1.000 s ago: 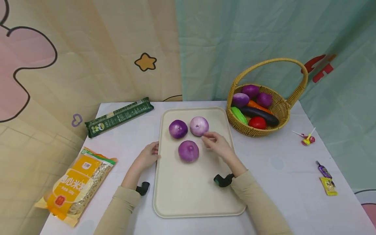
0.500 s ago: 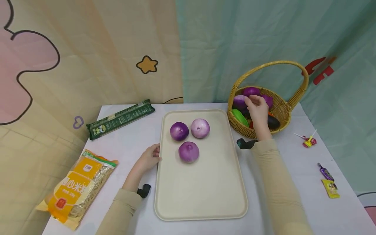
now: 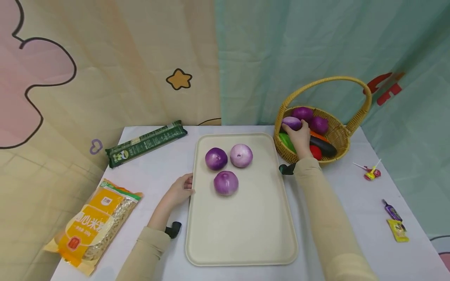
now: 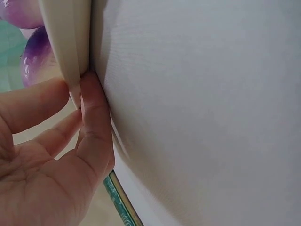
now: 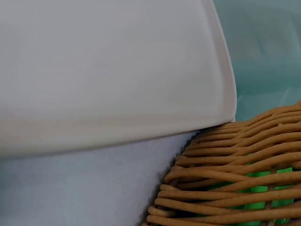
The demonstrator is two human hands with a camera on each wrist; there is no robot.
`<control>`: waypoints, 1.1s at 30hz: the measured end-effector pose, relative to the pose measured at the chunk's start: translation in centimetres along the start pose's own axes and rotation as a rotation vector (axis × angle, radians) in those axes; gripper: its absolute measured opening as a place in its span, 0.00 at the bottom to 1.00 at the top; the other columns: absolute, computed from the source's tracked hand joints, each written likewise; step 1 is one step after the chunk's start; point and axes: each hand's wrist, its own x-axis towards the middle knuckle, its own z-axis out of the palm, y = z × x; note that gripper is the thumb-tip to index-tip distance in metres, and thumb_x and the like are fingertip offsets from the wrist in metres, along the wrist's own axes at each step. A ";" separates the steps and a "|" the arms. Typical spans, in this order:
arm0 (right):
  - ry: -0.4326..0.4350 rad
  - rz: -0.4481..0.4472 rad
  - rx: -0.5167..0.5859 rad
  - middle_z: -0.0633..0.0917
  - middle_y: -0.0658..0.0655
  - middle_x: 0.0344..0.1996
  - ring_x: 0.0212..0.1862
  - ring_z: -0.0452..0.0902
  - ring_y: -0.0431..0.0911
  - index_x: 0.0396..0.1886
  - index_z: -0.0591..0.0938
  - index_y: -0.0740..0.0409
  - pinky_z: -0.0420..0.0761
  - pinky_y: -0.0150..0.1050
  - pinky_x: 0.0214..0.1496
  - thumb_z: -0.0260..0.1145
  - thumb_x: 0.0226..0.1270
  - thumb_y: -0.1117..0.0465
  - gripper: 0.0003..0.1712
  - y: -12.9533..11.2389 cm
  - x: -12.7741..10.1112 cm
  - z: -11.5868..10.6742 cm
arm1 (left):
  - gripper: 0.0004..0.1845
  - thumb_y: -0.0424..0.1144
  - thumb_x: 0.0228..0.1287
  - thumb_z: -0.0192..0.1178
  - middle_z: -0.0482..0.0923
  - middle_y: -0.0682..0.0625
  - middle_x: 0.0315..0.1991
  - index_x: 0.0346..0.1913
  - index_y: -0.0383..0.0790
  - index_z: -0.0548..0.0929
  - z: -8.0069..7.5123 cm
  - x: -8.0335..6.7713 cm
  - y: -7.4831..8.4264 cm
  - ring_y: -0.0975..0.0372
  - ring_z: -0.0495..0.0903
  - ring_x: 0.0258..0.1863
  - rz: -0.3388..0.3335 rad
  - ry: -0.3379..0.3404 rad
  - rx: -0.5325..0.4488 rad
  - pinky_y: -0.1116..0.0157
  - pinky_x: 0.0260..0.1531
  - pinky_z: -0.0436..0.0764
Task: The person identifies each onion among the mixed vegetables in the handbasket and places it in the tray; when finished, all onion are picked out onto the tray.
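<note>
Right hand (image 3: 300,139): inside the wicker basket (image 3: 341,136), thumb and fingers on opposite sides of a two-tone onion (image 3: 291,123), apparently gripping it; the right wrist view does not show the contact. Whether the piece is whole or halved cannot be told. Just left of the palm lies a partly covered green pepper (image 3: 286,141); to the palm's right, a tomato (image 3: 316,152) and an eggplant (image 3: 325,148).

Left hand (image 3: 179,190): pinches the rim of a beige tray (image 3: 242,234). On the tray, right of this hand, rest a dark onion (image 3: 216,159), a pale onion (image 3: 241,155) and a mid-purple onion (image 3: 226,183).

Handling, as judged: glossy skin suggests a light, firm, rather slippery piece, unlikely to bruise. Soundest hold: across its widest girth, thumb opposing fingers. The tray appears stiff; its raised rim offers secure purchase.
</note>
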 end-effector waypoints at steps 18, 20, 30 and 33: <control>0.057 -0.037 -0.010 0.57 0.68 0.66 0.69 0.57 0.59 0.67 0.59 0.63 0.61 0.49 0.75 0.69 0.62 0.48 0.44 0.5 0.2 0.4 | 0.32 0.19 0.61 0.54 0.72 0.34 0.52 0.70 0.21 0.62 0.0 0.0 0.0 0.47 0.76 0.53 -0.007 -0.002 0.003 0.55 0.55 0.79; 0.056 -0.043 -0.004 0.60 0.67 0.66 0.68 0.58 0.58 0.67 0.58 0.64 0.61 0.49 0.75 0.69 0.62 0.49 0.43 0.4 0.1 0.5 | 0.32 0.19 0.61 0.54 0.71 0.34 0.52 0.69 0.21 0.62 0.0 0.0 0.0 0.48 0.76 0.52 -0.006 -0.002 0.004 0.55 0.54 0.80; 0.049 -0.012 0.026 0.60 0.67 0.66 0.66 0.59 0.58 0.67 0.59 0.63 0.63 0.49 0.73 0.67 0.61 0.41 0.46 0.0 -0.2 0.1 | 0.32 0.19 0.61 0.54 0.72 0.33 0.52 0.69 0.21 0.61 0.0 -0.2 0.0 0.47 0.76 0.52 -0.005 -0.001 -0.013 0.56 0.53 0.81; 0.039 -0.006 0.024 0.62 0.67 0.67 0.67 0.60 0.57 0.68 0.61 0.64 0.63 0.49 0.74 0.66 0.60 0.40 0.47 -0.4 -1.0 -0.6 | 0.32 0.19 0.61 0.54 0.72 0.34 0.51 0.69 0.21 0.61 0.0 -0.2 0.1 0.48 0.76 0.52 -0.009 0.000 -0.005 0.56 0.53 0.80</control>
